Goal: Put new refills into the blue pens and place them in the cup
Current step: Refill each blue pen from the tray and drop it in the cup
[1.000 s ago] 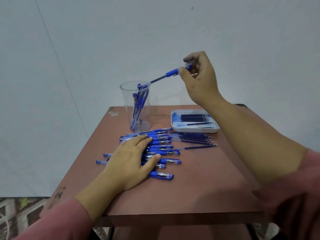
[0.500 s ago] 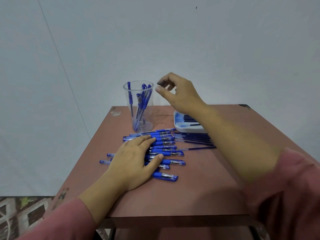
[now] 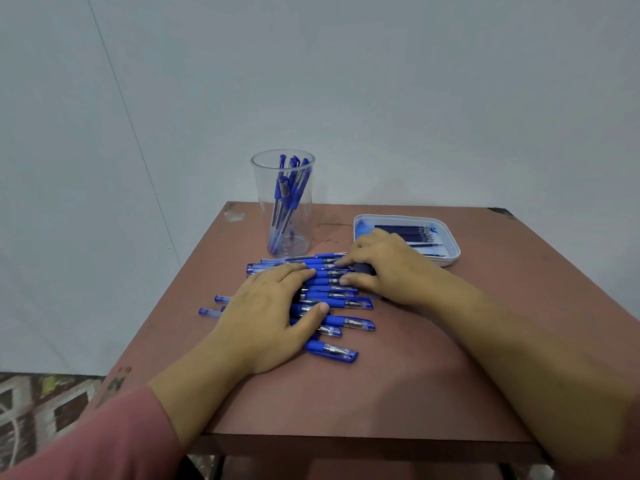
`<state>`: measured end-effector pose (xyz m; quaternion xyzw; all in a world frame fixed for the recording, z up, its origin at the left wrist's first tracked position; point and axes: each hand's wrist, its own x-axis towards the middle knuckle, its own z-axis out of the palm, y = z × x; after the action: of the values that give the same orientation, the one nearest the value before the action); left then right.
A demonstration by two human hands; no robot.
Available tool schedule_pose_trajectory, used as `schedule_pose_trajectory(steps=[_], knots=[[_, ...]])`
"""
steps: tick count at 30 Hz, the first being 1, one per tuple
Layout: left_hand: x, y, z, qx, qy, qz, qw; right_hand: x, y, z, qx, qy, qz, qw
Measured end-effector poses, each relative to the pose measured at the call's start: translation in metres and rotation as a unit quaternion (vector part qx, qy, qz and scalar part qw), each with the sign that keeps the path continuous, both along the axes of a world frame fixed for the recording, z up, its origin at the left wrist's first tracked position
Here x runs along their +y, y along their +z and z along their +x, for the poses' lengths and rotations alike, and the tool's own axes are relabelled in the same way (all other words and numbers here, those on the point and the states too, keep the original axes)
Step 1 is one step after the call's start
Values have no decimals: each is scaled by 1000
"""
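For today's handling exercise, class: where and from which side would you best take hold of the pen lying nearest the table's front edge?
Probably pinch the nearest pen at its free capped end, coming from above on the right. It lies flat, pointing left to right, clear of the next pen, and the left hand covers its other end.

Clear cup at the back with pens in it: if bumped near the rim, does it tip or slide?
Likely tips: the cup is tall and narrow on a small base. It looks like thin clear plastic, so probably light; the pens leaning inside reach the rim, adding weight up high. A low push would probably slide it on the smooth table.
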<state>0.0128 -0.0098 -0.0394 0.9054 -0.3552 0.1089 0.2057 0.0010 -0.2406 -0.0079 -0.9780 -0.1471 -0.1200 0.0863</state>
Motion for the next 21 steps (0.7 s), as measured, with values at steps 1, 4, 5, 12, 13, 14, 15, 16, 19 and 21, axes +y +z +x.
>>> schedule_pose_trajectory(steps=[1, 4, 5, 12, 13, 14, 15, 16, 19, 21], knots=[[0, 0, 0, 0, 0, -1, 1000, 2, 0, 1, -9, 0, -1, 1000], [0, 1, 0, -1, -7, -7, 1000, 4, 1, -2, -31, 5, 41, 999], [0, 1, 0, -1, -11, -10, 1000, 4, 1, -4, -36, 4, 58, 998], [-8, 24, 10, -41, -44, -29, 998, -2, 10, -18, -44, -21, 208, 977], [-11, 29, 13, -58, -53, -24, 997, -3, 10, -19, -42, -22, 224, 974], [-15, 34, 17, -70, -61, -16, 996, -3, 12, -19, -41, -23, 240, 970], [-19, 38, 22, -74, -67, -9, 995, -4, 13, -19, -40, -24, 257, 965], [-23, 41, 27, -72, -72, -4, 995, -4, 14, -19, -41, -26, 275, 960], [-34, 43, 38, -48, -79, -10, 996, -7, 14, -19, -51, -18, 287, 956], [-36, 38, 43, -32, -89, -35, 995, -10, 12, -20, -52, -4, 257, 965]])
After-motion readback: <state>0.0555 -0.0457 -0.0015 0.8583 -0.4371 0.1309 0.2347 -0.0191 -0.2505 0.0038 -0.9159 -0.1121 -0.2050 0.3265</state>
